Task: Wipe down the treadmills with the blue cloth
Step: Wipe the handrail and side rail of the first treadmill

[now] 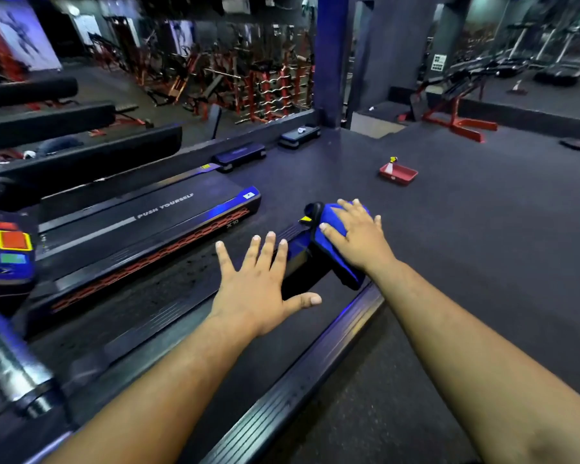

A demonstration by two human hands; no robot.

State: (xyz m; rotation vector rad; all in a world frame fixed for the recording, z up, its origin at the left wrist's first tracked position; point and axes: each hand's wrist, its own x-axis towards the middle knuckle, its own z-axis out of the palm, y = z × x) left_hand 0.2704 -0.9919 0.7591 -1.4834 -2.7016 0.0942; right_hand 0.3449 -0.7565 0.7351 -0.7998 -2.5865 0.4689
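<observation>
Far to the left of both hands, at the frame's edge, a treadmill console point(7, 249) shows a red button and a green button, with a silver handrail tube point(10, 366) below it. Between that console and the hands lies a neighbouring treadmill point(141, 226), its deck printed with "PUSH YOURSELF" and edged by a red honeycomb strip; more dark treadmill hoods line up behind it. Nearer the camera, the left hand point(258, 289) lies flat with fingers and thumb spread wide, holding nothing, palm down on the belt of the closest treadmill point(168, 313) near its rear end. Just beside it to the right, the right hand point(359, 239) presses flat, fingers extended, onto the blue cloth point(332, 259), which drapes over the rear corner of that treadmill and hangs down its side rail; the cloth is pinned under the palm, not clutched in a fist. A small yellow label and a black end cap show just beyond the cloth's far-left edge. The ribbed side rail point(302, 386) runs back toward the camera between the two forearms. Well beyond the right hand, on the open dark rubber floor, sits a red tray point(399, 174) with a spray bottle point(390, 164) in it. Two low step platforms point(240, 154) sit along the far edge ahead of the hands, and red weight machines fill the blurred background.
</observation>
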